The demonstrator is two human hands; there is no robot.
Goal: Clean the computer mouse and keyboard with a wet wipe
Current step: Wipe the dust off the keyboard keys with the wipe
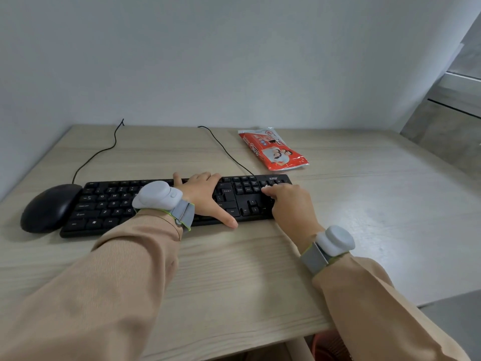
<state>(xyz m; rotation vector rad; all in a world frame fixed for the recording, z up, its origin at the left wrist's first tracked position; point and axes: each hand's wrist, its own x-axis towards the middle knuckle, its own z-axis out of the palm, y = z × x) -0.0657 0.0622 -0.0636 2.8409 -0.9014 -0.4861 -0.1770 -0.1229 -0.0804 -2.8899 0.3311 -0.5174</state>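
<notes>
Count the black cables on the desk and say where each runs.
2. One cable curves from the mouse to the desk's rear edge, at left; the other cable runs from the keyboard's back edge, near its right end, rearward. None appears hidden.

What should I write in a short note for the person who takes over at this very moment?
Left hand: flat on the middle of the black keyboard, holding it down, thumb at its front edge.
Right hand: pinches a white wet wipe on the keys at the keyboard's right end.
Computer mouse: on the desk, against the keyboard's left end, not touched.
Wet wipe pack: red, lying behind the keyboard's right end.
Done: wipe is out and on the keys; which keys are already clean cannot be seen.
Left: probably the rest of the keyboard, then the mouse.
</notes>
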